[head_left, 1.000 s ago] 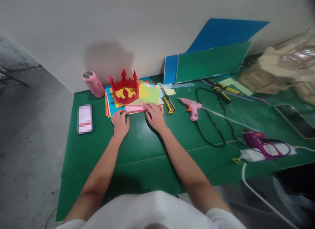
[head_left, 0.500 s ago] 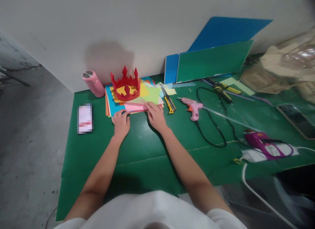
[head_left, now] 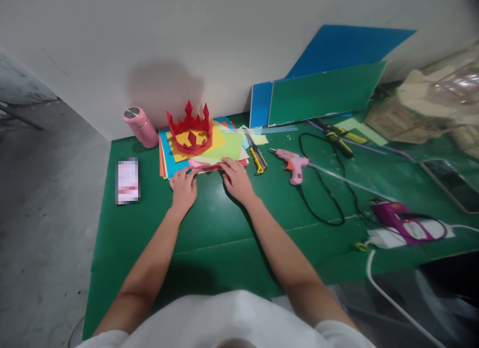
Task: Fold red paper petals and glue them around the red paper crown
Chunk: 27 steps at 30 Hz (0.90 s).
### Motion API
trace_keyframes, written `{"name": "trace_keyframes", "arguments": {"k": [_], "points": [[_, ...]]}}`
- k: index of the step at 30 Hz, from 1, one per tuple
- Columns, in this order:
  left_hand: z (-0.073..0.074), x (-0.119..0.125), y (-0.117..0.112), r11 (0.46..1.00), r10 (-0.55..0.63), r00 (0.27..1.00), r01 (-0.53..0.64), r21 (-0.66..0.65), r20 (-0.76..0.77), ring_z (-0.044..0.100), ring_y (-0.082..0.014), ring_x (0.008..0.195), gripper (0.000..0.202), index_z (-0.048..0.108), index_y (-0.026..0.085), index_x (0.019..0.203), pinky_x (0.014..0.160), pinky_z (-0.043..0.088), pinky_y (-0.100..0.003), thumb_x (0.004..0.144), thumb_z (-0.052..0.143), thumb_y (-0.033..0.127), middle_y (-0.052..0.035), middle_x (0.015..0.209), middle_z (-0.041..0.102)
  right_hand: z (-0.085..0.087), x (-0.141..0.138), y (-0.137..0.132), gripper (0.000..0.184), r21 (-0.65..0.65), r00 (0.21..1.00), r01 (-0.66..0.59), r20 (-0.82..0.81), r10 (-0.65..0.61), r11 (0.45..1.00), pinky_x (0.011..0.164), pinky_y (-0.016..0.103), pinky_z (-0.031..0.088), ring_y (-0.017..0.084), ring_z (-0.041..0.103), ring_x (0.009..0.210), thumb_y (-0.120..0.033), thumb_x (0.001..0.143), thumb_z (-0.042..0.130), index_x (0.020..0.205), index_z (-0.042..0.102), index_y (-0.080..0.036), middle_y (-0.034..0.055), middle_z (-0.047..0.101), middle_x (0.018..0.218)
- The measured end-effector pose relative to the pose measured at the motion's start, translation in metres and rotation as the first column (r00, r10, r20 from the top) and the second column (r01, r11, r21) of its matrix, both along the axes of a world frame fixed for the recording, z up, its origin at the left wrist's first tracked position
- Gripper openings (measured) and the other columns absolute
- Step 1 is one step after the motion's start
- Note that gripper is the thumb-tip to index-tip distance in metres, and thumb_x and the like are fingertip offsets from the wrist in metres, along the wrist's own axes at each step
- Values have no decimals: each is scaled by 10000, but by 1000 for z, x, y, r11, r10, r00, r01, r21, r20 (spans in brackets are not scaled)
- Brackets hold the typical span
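Observation:
My left hand (head_left: 183, 187) is at the front edge of a stack of coloured paper (head_left: 174, 161), thumb and fingers closed at the edge of a pink sheet (head_left: 204, 161). At that sheet's right end, my right hand (head_left: 238, 181) has its fingers closed on the edge too. The sheet's front edge looks raised and curled between the hands. A red folded-paper crown (head_left: 192, 147) stands upright on the stack, over yellow and light green sheets (head_left: 230, 146). My fingertips are partly hidden.
Left of the stack are a pink bottle (head_left: 141, 127) and a blurred-out flat item (head_left: 127, 181). To the right lie a yellow box cutter (head_left: 258, 157), a pink glue gun (head_left: 293, 163) with its cord, pliers (head_left: 339, 138), a phone (head_left: 451, 183) and a power strip (head_left: 389, 237). Boards (head_left: 325, 93) lean on the wall.
The pink sheet's front edge has risen and curled, so less of its face shows. My hands have barely shifted; the crown has kept its place.

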<state>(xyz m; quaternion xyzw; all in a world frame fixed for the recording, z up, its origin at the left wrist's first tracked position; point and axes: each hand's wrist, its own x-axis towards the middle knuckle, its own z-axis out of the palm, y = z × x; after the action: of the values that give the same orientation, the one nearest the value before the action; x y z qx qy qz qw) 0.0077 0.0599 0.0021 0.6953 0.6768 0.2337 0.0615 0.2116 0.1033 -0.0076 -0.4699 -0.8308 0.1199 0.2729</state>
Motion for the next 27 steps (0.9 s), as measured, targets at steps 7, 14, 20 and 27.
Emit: {"name": "trace_keyframes", "arguments": {"k": [7, 14, 20, 27], "points": [[1, 1, 0, 1000, 11, 999, -13, -27, -47, 480, -336, 1175, 343, 624, 230, 1197, 961, 382, -520, 896, 461, 204, -112, 1325, 550, -2, 2, -3, 370, 27, 999, 37, -11, -36, 999, 1084, 485, 346, 276, 422, 1320, -142, 842, 467, 1167, 643, -159, 148, 494, 1410], [5, 3, -1, 998, 13, 998, -17, -66, -62, 489, -340, 1130, 357, 588, 225, 1231, 941, 382, -523, 897, 464, 219, -142, 1224, 568, 7, -1, -10, 324, 2, 989, 115, 95, -115, 993, 1029, 441, 308, 263, 462, 1198, -153, 857, 489, 1100, 691, -220, 116, 569, 1261], [8, 2, -1, 997, 61, 997, -58, -58, 50, 536, -296, 1075, 181, 624, 215, 1001, 903, 407, -458, 865, 512, 171, -103, 1114, 633, 10, -6, -10, 326, 0, 954, 160, 257, -154, 987, 916, 421, 280, 258, 455, 1028, -255, 915, 469, 1190, 643, -275, 84, 610, 1116], [4, 1, 0, 995, -91, 992, 94, -23, 86, 576, -255, 1072, 192, 629, 209, 1020, 941, 410, -433, 884, 498, 170, -74, 1133, 677, 13, -6, -13, 465, -16, 971, 115, 215, -109, 993, 913, 407, 266, 254, 465, 1108, -200, 928, 410, 1386, 473, -242, 90, 623, 1270]]}}
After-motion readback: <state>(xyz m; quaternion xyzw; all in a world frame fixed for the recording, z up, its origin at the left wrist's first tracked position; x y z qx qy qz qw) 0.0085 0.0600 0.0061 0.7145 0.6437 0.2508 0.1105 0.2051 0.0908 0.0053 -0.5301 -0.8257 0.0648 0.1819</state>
